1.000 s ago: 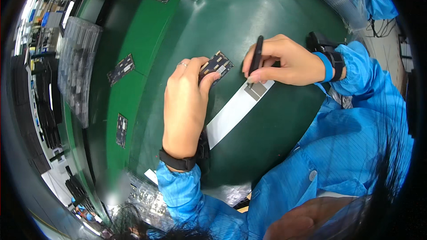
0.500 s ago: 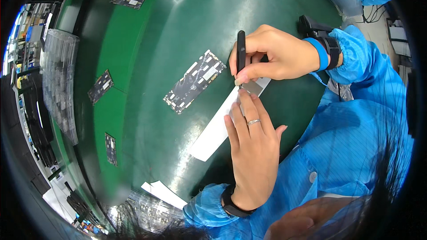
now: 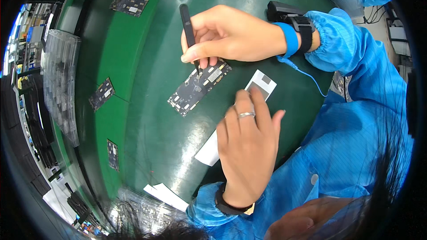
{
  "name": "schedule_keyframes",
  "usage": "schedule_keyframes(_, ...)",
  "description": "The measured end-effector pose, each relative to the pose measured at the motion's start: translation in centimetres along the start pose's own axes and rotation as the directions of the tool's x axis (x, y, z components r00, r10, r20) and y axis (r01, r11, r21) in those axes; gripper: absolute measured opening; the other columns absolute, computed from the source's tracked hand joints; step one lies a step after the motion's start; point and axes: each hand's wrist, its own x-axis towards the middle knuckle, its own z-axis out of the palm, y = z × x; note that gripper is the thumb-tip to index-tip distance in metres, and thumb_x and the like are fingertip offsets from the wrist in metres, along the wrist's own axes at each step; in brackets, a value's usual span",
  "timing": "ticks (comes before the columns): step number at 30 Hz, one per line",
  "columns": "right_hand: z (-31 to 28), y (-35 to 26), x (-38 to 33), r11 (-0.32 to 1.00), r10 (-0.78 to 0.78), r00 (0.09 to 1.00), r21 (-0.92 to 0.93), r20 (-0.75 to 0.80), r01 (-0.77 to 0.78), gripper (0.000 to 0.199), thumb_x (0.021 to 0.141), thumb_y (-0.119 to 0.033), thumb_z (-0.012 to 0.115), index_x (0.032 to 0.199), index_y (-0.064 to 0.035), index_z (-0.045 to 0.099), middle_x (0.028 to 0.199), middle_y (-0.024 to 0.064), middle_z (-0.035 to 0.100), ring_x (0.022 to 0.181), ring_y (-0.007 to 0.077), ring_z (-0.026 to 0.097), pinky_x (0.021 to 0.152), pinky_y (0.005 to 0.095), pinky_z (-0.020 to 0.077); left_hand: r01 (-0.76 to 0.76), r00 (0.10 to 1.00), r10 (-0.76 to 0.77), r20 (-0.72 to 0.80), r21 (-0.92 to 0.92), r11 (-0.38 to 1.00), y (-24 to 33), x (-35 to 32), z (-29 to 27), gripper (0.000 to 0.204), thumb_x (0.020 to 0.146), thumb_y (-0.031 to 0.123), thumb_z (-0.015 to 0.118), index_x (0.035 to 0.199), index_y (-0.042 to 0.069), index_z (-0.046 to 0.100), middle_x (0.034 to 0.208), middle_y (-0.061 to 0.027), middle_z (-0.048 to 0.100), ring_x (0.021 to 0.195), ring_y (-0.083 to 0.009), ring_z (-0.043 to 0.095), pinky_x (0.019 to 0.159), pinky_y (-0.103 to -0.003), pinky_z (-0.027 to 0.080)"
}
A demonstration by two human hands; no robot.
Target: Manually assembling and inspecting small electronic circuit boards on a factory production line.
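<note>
Over the far half of a dark circuit board point(image 3: 187, 95), my right hand point(image 3: 231, 35) is closed on black tweezers point(image 3: 188, 29). Their tips point down at the board's surface; whether they touch it or hold a small piece, I cannot tell. My left hand point(image 3: 249, 146) lies with fingers stretched over a white strip point(image 3: 265, 76) to the right of the board. Grey patches show near the strip's far end, and the hand hides its middle. A blue wrist band point(image 3: 290, 39) with a cord is around my right wrist.
A green belt point(image 3: 122, 49) on the left bears several circuit boards point(image 3: 129, 4). Clear plastic trays point(image 3: 61, 84) stand beyond it. White paper strips point(image 3: 165, 194) lie at the near edge, beside more clear trays point(image 3: 140, 206). A black device point(image 3: 282, 11) sits behind my right wrist.
My right hand has moved left with the tweezers, from the white strip to over the circuit board. My left hand has shifted slightly, and the strip's far end now shows.
</note>
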Motion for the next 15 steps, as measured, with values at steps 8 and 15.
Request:
schedule_keyframes(8, 0.4, 0.4, 0.4, 0.996, 0.031, 0.998, -0.088, -0.054, -0.036, 0.024, 0.100, -0.023, 0.073, 0.097, 0.0010, 0.069, 0.085, 0.0073, 0.073, 0.077, 0.0117, 0.072, 0.069, 0.0257, 0.0587, 0.142, 0.971, -0.127, -0.201, 0.063, 0.988, -1.8, 1.4, 1.7, 0.077, 0.091, 0.037, 0.077, 0.144, -0.010, 0.047, 0.146, -0.0292, 0.045, 0.132, -0.0468, 0.048, 0.110, -0.054, 0.043)
schedule_keyframes(15, 0.2, 1.0, 0.6, 0.993, -0.006, 0.998, -0.121, -0.060, -0.002, 0.026, 0.100, -0.024, 0.073, 0.097, 0.0018, 0.069, 0.081, 0.0072, 0.072, 0.074, 0.0112, 0.071, 0.068, 0.0260, 0.0572, 0.175, 0.972, -0.154, -0.177, 0.112, 0.978, -2.0, 1.7, 1.8, 0.082, 0.089, 0.047, 0.076, 0.144, -0.007, 0.050, 0.148, -0.0248, 0.047, 0.132, -0.0411, 0.052, 0.115, -0.051, 0.046)
